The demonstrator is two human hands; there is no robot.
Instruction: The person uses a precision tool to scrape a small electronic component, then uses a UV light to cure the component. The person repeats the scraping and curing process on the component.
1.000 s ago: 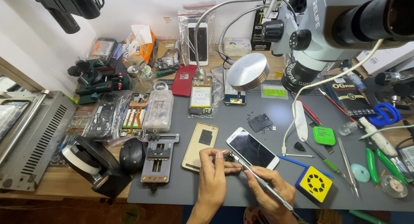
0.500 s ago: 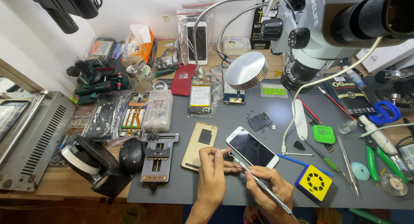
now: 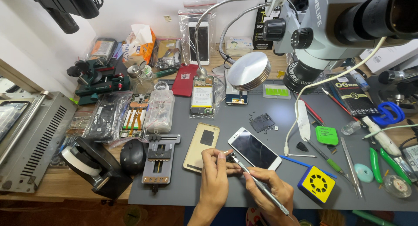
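Note:
My left hand [image 3: 215, 176] rests on the grey work mat [image 3: 261, 134], its fingertips pinching a small part at the lower corner of a white smartphone [image 3: 255, 148] that lies face up. My right hand [image 3: 272, 193] holds a slim metal screwdriver [image 3: 257, 182] like a pen, its tip meeting the left fingertips at that corner. A gold phone back cover [image 3: 201, 146] lies just left of the phone.
A metal phone clamp jig [image 3: 159, 158], black mouse [image 3: 133, 155] and tape dispenser [image 3: 93, 165] sit left. A yellow and blue box [image 3: 318, 183], tweezers [image 3: 350, 165], green square pad [image 3: 326, 135] and pliers lie right. A microscope [image 3: 331, 30] overhangs the back right; a round lamp head [image 3: 249, 70] hangs mid-back.
Both hands stay at the phone's lower corner; the screwdriver tip has shifted only slightly against the left fingertips.

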